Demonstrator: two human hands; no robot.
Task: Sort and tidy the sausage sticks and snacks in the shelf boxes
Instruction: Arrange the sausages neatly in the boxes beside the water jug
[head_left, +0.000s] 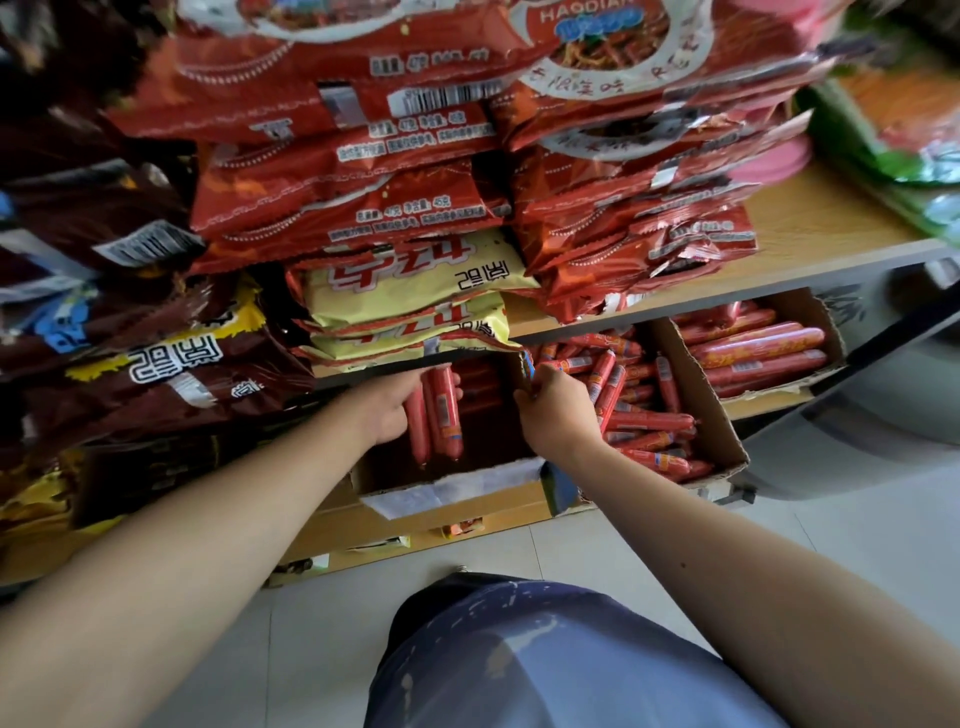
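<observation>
While the left hand (389, 410) grips a sausage bundle (439, 415) in the dark left box (452, 491), long axes pointing into the shelf (675, 306), the right hand (558, 410) pinches a single stick (529, 366) upright at the middle box (719, 415) of jumbled small sticks (644, 410); the right box (810, 306) holds big sausages (758, 345) lying crosswise.

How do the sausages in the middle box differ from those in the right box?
Middle-box sausages are thin, many and jumbled at mixed angles; right-box sausages are thicker, fewer and lie parallel. Both are red-wrapped, in open cardboard boxes.
</observation>
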